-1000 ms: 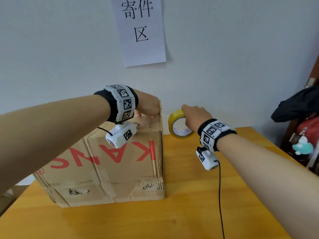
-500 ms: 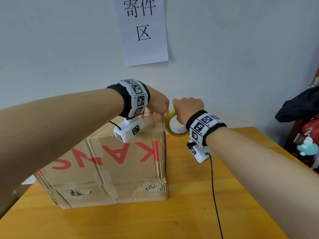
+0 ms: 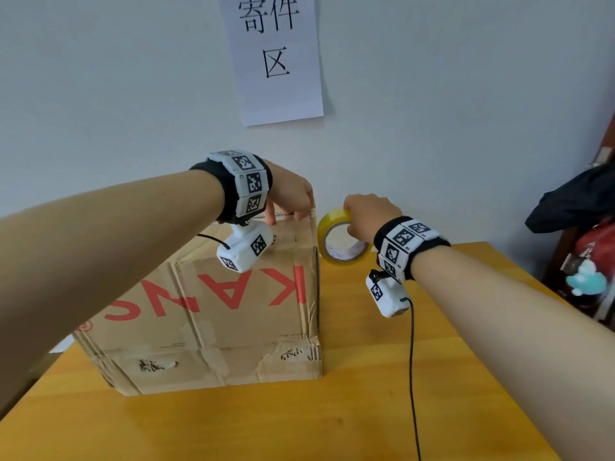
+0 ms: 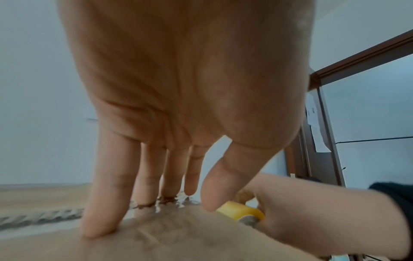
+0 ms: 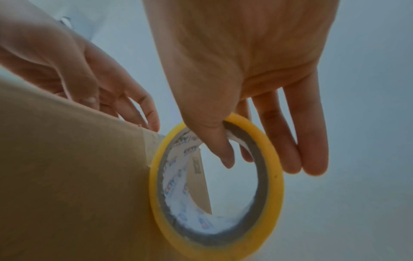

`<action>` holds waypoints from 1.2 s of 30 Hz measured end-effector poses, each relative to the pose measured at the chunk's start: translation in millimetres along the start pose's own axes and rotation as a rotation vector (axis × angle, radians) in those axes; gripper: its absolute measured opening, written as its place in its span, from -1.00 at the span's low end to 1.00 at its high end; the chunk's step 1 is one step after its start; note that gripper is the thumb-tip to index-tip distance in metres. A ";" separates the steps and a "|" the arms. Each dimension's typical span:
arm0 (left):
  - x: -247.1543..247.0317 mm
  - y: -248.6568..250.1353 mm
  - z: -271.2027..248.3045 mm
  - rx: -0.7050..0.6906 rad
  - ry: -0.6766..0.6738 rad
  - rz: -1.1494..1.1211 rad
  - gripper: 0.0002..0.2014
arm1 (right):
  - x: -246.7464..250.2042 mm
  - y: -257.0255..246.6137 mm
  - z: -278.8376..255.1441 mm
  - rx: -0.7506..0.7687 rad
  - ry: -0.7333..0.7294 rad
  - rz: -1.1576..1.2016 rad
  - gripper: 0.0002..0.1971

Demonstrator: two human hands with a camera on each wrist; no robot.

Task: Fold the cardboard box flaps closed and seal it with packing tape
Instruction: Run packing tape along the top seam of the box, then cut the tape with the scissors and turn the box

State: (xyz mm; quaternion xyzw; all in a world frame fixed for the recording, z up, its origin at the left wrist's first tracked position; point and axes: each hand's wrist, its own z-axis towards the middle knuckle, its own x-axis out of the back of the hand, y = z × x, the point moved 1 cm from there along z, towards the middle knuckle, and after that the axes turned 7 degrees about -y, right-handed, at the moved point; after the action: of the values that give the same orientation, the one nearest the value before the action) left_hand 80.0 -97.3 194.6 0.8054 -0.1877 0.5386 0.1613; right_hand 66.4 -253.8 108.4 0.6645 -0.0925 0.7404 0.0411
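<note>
A worn cardboard box [image 3: 216, 311] with red letters stands on the wooden table [image 3: 332, 410], its top flaps folded down. My left hand [image 3: 293, 197] presses straight fingers [image 4: 102, 211] onto the box top [image 4: 167, 234] near its far right corner. My right hand [image 3: 366, 214] pinches a yellow roll of packing tape [image 3: 342, 239] just right of that corner, thumb through the core and fingers outside. In the right wrist view the tape roll [image 5: 214, 185] touches the box's edge [image 5: 147, 150].
A white paper sign [image 3: 276, 58] hangs on the wall behind the box. Dark clothing and bags [image 3: 579, 247] sit at the right edge, beyond the table. A black cable [image 3: 412, 377] trails from my right wrist over the table.
My right hand brought the tape roll in against the box's top right corner, then drew it slightly back to the right. My left hand stayed pressing on the box top.
</note>
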 end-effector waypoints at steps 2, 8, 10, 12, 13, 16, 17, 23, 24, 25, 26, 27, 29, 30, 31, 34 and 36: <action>-2.0 -0.7 2.3 -0.005 -0.016 -0.012 -0.54 | -10.1 5.1 -2.2 0.005 -0.053 0.077 -0.74; -8.0 0.5 2.6 -0.023 0.008 -0.012 -0.57 | -16.8 15.1 -13.1 -0.019 -0.179 0.360 -0.38; -8.7 1.7 1.4 -0.026 0.027 -0.004 -0.59 | -16.8 19.0 -16.1 -0.008 -0.202 0.438 -0.34; -8.4 4.5 -0.7 -0.027 0.041 0.034 -0.59 | -16.2 24.9 -19.9 0.004 -0.231 0.495 -0.31; -8.2 8.2 -1.8 -0.031 0.050 0.079 -0.59 | -15.5 29.3 -23.1 0.009 -0.247 0.516 -0.31; -7.8 24.0 -3.5 -0.085 0.111 0.212 -0.58 | -14.3 46.6 -30.3 0.020 -0.268 0.541 -0.25; -8.4 31.5 -3.7 -0.113 0.126 0.224 -0.56 | -12.7 52.6 -33.9 0.022 -0.273 0.531 -0.21; -21.0 89.4 6.4 -0.349 0.137 0.202 -0.57 | -20.8 107.3 -51.5 -0.079 -0.373 0.420 -0.19; -25.5 99.1 10.9 -0.373 0.129 0.207 -0.57 | -26.2 120.0 -54.2 -0.120 -0.393 0.381 -0.23; -30.1 106.3 15.0 -0.394 0.121 0.212 -0.58 | -31.2 130.5 -56.9 -0.156 -0.413 0.324 -0.27; -34.5 111.1 18.2 -0.411 0.112 0.216 -0.59 | -37.4 141.3 -58.3 -0.190 -0.437 0.265 -0.31; -39.2 117.4 22.2 -0.426 0.100 0.218 -0.60 | -43.4 152.0 -62.6 -0.230 -0.463 0.206 -0.34; -48.1 126.4 29.1 -0.441 0.072 0.217 -0.61 | -58.9 172.2 -68.8 -0.344 -0.522 0.137 -0.35; -53.0 130.7 32.6 -0.446 0.054 0.219 -0.61 | -67.8 183.0 -71.6 -0.397 -0.543 0.111 -0.34; -57.3 133.9 35.5 -0.451 0.039 0.223 -0.62 | -75.7 192.2 -75.3 -0.442 -0.566 0.073 -0.33; -67.3 139.4 43.0 -0.455 0.009 0.240 -0.62 | -99.2 219.3 -84.6 -0.507 -0.648 -0.033 -0.40; -72.5 141.3 46.8 -0.448 -0.005 0.243 -0.62 | -114.3 235.3 -89.1 -0.524 -0.649 -0.051 -0.48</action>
State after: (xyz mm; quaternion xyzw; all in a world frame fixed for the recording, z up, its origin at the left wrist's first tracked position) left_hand 25.2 -233.5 118.2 0.7224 -0.3983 0.4969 0.2693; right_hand -50.9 -460.2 -33.2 0.8324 -0.2693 0.4429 0.1959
